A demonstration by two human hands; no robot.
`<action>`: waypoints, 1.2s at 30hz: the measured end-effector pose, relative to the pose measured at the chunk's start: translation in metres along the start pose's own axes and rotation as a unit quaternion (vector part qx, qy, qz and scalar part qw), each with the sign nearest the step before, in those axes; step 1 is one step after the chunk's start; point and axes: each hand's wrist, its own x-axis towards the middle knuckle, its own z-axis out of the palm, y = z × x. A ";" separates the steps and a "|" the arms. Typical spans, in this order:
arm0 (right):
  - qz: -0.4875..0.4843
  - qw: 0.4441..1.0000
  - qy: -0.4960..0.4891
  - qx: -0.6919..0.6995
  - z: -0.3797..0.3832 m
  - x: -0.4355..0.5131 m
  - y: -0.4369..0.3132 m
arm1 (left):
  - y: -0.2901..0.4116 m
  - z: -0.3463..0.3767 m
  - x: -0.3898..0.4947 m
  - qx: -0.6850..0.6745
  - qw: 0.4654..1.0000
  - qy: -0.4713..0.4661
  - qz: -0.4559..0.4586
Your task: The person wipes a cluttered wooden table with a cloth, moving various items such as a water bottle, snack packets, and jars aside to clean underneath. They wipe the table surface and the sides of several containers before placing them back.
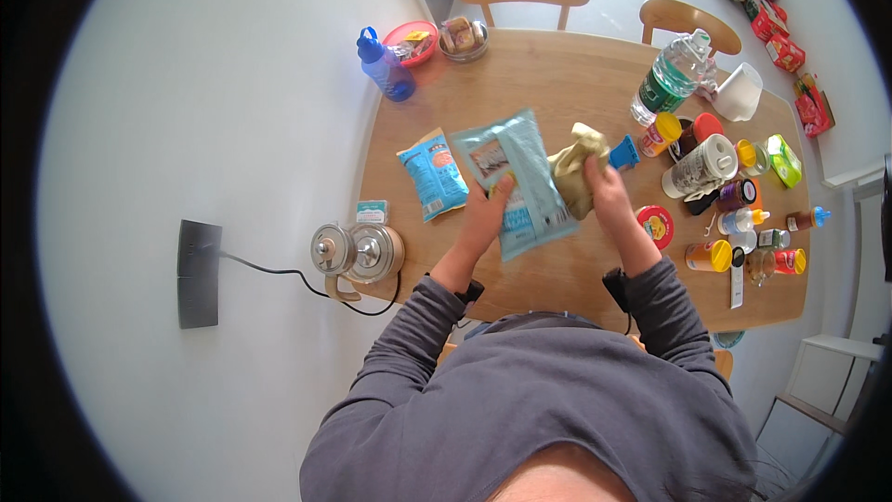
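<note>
My left hand (486, 213) grips a light-blue plastic snack packet (516, 174) that bears writing and a picture, held above the table. A crumpled pale-yellow cloth (575, 166) is bunched in my right hand (608, 189), close against the packet's right side. To the left a second blue snack packet (432, 176) lies on the wooden table (390, 146). Just beyond my right hand is a blue object (624, 153), partly hidden. Near my right wrist sits a round container with a red lid (655, 226).
A glass kettle (333, 251) and a small box (373, 212) stand at the left. Farther back are a blue water bottle (387, 70), a red bowl (411, 42) and a food container (463, 40). A large water bottle (671, 77), a tumbler (700, 166) and several jars crowd the right.
</note>
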 end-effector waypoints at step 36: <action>0.039 0.979 0.196 0.033 -0.030 -0.080 0.131 | -0.089 0.044 0.197 -0.152 0.962 0.013 -0.228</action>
